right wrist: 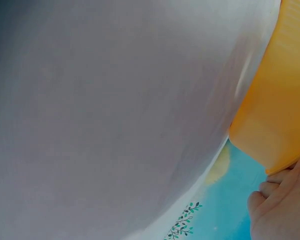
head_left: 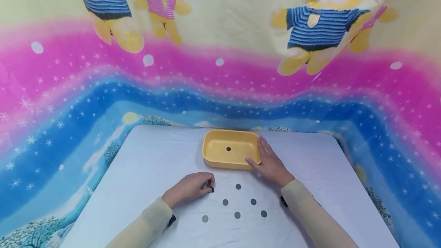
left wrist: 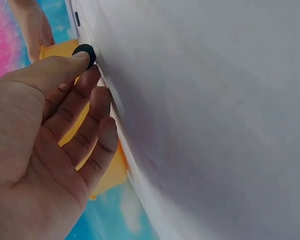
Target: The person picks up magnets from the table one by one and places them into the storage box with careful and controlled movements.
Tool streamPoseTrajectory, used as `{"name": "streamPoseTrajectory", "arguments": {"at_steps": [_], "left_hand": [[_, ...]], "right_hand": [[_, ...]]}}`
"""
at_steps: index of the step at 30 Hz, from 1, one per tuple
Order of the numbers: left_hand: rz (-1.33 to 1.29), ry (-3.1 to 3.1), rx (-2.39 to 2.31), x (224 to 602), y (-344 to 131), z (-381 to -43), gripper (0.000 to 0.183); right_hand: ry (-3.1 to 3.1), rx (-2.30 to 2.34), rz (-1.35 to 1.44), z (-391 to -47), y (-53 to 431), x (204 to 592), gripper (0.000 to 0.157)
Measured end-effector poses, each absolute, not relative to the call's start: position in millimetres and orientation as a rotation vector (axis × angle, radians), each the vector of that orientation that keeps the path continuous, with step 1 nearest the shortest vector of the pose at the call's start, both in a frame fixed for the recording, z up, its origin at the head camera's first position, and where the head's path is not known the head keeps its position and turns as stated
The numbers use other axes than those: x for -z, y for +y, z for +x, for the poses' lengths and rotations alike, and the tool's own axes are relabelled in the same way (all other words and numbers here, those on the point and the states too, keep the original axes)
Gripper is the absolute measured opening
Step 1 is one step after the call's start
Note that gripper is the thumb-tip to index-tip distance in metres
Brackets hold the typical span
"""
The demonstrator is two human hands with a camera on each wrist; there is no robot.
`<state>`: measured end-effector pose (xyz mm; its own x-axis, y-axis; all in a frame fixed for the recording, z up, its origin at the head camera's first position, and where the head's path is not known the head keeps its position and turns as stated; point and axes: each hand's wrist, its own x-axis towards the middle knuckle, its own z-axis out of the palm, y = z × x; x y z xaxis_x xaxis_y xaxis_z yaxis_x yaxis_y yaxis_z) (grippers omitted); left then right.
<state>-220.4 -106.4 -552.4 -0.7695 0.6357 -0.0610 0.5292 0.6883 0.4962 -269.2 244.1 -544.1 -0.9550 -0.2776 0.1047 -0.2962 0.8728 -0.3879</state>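
My left hand (head_left: pixel 193 187) pinches a small dark round disc (left wrist: pixel 91 54) between thumb and index fingertip, just above the white tabletop. Its other fingers are loosely bent in the left wrist view. At the back of the table stands a yellow rectangular box (head_left: pixel 231 165), open at the top, with one dark disc (head_left: pixel 229 149) on its floor. My right hand (head_left: pixel 273 164) holds the box's right end, fingers along the outer side and thumb over the front rim. Several similar grey discs (head_left: pixel 237 215) lie spread on the cloth in front of the box.
A white cloth (head_left: pixel 144 163) covers the table, whose back edge runs right behind the box. Around the table hangs a printed curtain (head_left: pixel 220 87) with bears and snowflakes. Each wrist wears a dark band, the left one (head_left: pixel 172 220) showing below the sleeve.
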Motion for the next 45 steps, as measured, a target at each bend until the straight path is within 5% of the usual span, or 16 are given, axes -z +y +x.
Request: {"name": "streamPoseTrajectory", "arguments": {"at_steps": [45], "left_hand": [[0.959,2.727,-1.025,498.4,-85.3,-286.5,0.005]], "right_hand": [[-3.001,-0.618,0.458,-271.1,245.0,545.9,0.111]]}}
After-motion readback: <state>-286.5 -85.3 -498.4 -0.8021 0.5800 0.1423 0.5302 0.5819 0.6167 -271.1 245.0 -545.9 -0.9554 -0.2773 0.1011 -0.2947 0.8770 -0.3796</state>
